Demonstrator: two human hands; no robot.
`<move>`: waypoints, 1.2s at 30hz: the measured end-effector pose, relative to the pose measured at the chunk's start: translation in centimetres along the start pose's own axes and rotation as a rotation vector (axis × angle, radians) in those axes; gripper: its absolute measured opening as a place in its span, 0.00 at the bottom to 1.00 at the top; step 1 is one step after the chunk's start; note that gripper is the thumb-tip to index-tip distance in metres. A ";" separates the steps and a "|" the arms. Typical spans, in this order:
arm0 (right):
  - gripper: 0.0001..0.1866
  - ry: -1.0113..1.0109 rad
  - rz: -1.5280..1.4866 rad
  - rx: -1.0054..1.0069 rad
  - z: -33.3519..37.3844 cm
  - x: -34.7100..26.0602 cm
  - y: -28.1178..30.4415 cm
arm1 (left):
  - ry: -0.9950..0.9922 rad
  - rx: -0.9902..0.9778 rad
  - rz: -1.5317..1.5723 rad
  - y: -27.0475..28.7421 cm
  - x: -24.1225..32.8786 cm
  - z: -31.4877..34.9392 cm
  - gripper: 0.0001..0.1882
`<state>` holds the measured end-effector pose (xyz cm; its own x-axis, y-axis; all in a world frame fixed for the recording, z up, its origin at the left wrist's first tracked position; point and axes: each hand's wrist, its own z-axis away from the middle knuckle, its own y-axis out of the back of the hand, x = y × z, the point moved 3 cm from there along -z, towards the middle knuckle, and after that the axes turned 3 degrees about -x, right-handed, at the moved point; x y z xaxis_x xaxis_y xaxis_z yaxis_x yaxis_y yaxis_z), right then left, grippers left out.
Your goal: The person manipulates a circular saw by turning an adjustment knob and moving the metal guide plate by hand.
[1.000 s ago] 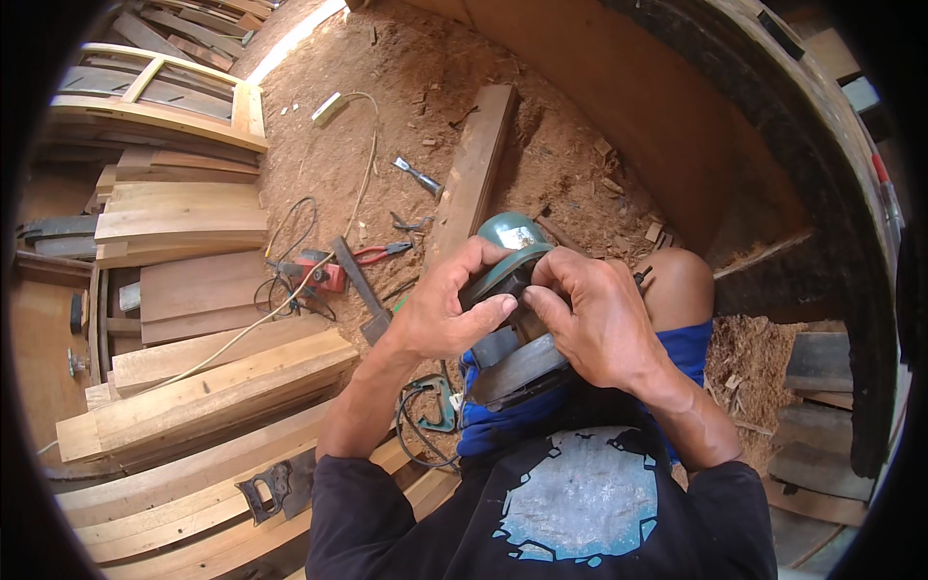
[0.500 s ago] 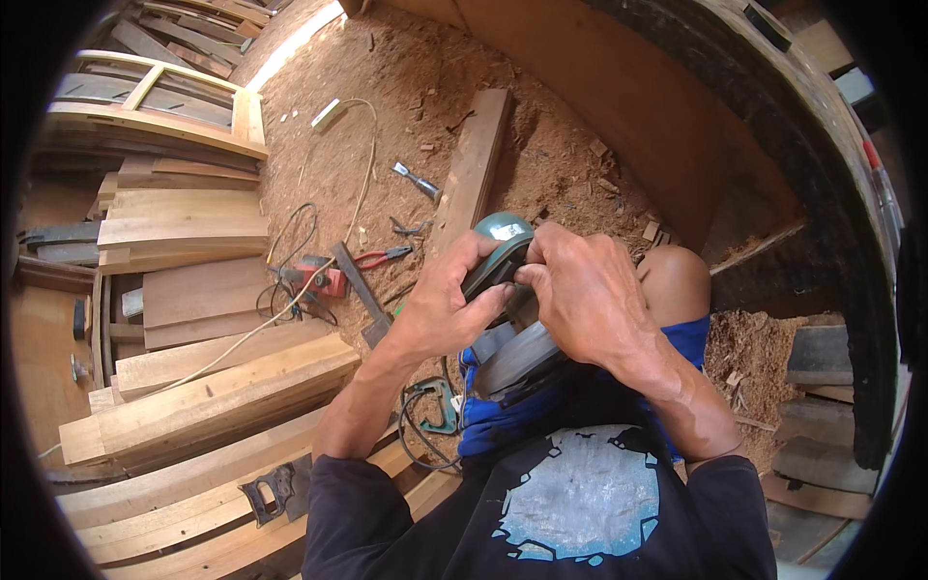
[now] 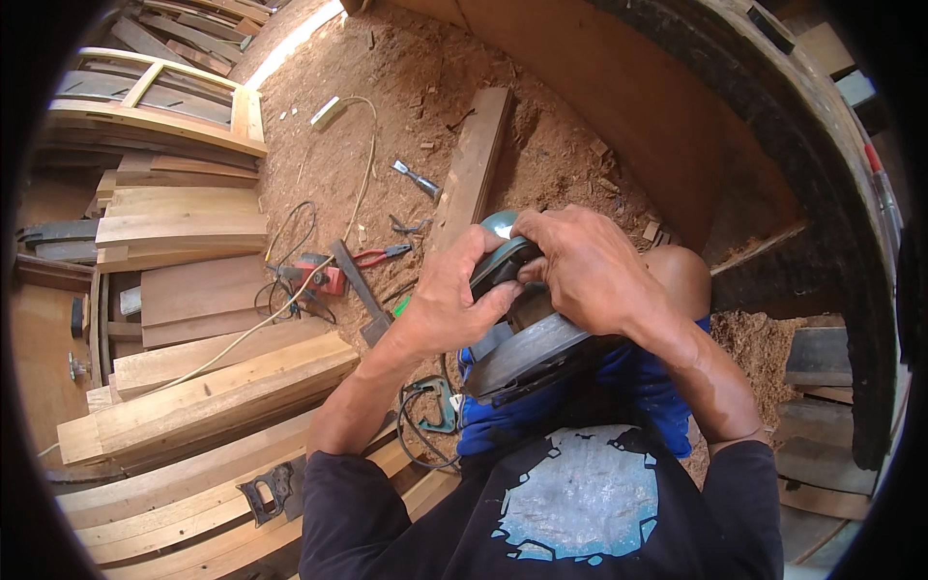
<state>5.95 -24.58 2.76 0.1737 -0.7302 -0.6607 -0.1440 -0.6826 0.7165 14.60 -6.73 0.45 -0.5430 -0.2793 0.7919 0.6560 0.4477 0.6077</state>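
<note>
A power tool with a rounded green and black housing (image 3: 504,259) and a long grey metal base (image 3: 527,356) rests across my lap over blue shorts. Its exact kind I cannot make out. My left hand (image 3: 447,300) wraps the housing from the left, thumb along the near side. Across from it, my right hand (image 3: 585,266) has its fingers bent and pressed onto the black part of the same housing. Whatever small piece its fingertips may pinch is hidden. Below the left wrist lies a teal handle-shaped piece (image 3: 445,406) with a black cord.
Left of me are stacked planks (image 3: 208,396) with a handsaw (image 3: 271,493) on them. On the sawdust-covered floor lie a red power tool (image 3: 324,275), red-handled pliers (image 3: 385,254), a chisel (image 3: 416,179), a hammer (image 3: 360,290) and a board (image 3: 476,164). A large dark wooden frame (image 3: 822,174) stands right.
The tool has tilted and its grey base has swung outward, showing more of its length. My right hand has shifted slightly left and up along the housing; my left hand keeps its grip.
</note>
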 end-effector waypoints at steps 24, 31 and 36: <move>0.11 -0.070 -0.300 -0.106 -1.4 3.3 1.4 | -0.026 -0.103 -0.108 0.6 1.4 -4.0 0.20; 0.07 -0.104 -0.167 -0.036 -0.7 2.1 0.5 | -0.015 -0.058 0.041 0.1 -0.2 -3.6 0.18; 0.07 -0.125 -0.109 -0.043 -0.5 1.8 0.4 | -0.064 -0.086 -0.108 0.4 1.5 -3.7 0.18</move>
<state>6.67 -26.20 1.99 0.0633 -0.6515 -0.7560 -0.0883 -0.7582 0.6460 16.00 -10.16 2.07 -0.6432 -0.2663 0.7179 0.6329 0.3428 0.6942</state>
